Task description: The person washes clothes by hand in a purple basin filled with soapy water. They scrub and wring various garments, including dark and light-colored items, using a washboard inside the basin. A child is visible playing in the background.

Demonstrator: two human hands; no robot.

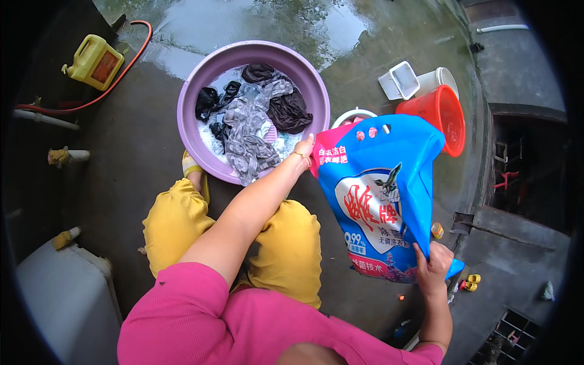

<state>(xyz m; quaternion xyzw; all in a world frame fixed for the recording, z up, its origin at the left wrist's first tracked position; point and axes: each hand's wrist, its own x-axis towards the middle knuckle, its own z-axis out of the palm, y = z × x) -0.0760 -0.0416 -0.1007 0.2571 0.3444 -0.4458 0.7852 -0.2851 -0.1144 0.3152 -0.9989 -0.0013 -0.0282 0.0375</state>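
A large blue and pink bag of washing powder (413, 182) tilts over the ground to the right of my knees. My left hand (305, 149) grips its pink upper corner, close to the rim of a purple plastic tub (253, 48). Farther down, my right hand (433, 264) clutches the bag's lower right edge. Inside the tub, a grey patterned garment (248, 123) and dark wet clothes (289, 113) lie in sudsy water. Part of a ridged purple washboard (271, 132) shows between them. Whether powder leaves the bag cannot be seen.
Behind the bag stand a red bucket (449, 121), a white square container (399, 81) and a white basin (353, 114), partly hidden. At left are a yellow jerrycan (98, 61), an orange hose (137, 57) and capped pipes (68, 156). Wet concrete (360, 45) surrounds the tub.
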